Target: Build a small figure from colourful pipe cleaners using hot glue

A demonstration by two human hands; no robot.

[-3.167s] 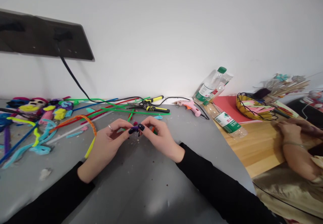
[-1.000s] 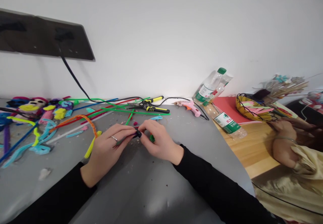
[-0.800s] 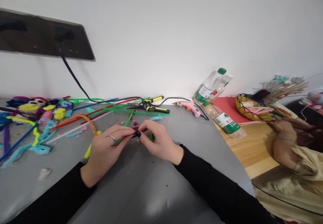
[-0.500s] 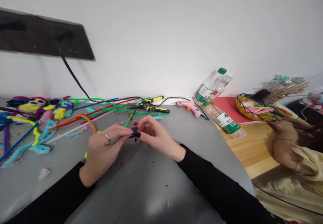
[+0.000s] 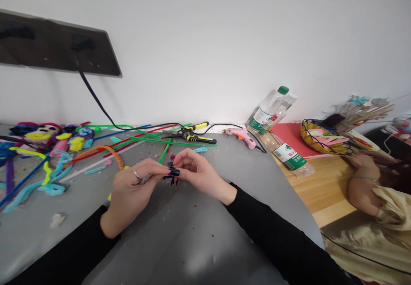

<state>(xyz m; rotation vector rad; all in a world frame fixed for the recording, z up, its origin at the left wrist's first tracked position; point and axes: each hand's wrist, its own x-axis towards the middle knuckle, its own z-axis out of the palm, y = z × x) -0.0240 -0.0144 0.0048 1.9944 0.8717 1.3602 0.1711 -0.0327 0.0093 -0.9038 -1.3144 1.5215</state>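
My left hand point(image 5: 133, 188) and my right hand point(image 5: 196, 174) meet fingertip to fingertip just above the grey table point(image 5: 180, 242). Both pinch one small dark purple pipe-cleaner piece point(image 5: 171, 174) between thumbs and fingers. A ring sits on a finger of the left hand. The nails are dark. Black sleeves cover both forearms. A short yellow pipe cleaner point(image 5: 111, 196) pokes out from under the left hand.
Loose pipe cleaners point(image 5: 96, 152) and finished pipe-cleaner figures point(image 5: 48, 135) lie at the left. Yellow-handled pliers point(image 5: 189, 137), a pink glue gun point(image 5: 240, 136) and water bottles point(image 5: 285, 152) stand behind. Another person's hands point(image 5: 366, 169) rest on the wooden table beside a wire basket point(image 5: 321, 137).
My right hand has turned palm-up and lifted off the table, still pinching the purple piece with my left. The green bit seen by the right hand earlier is out of sight.
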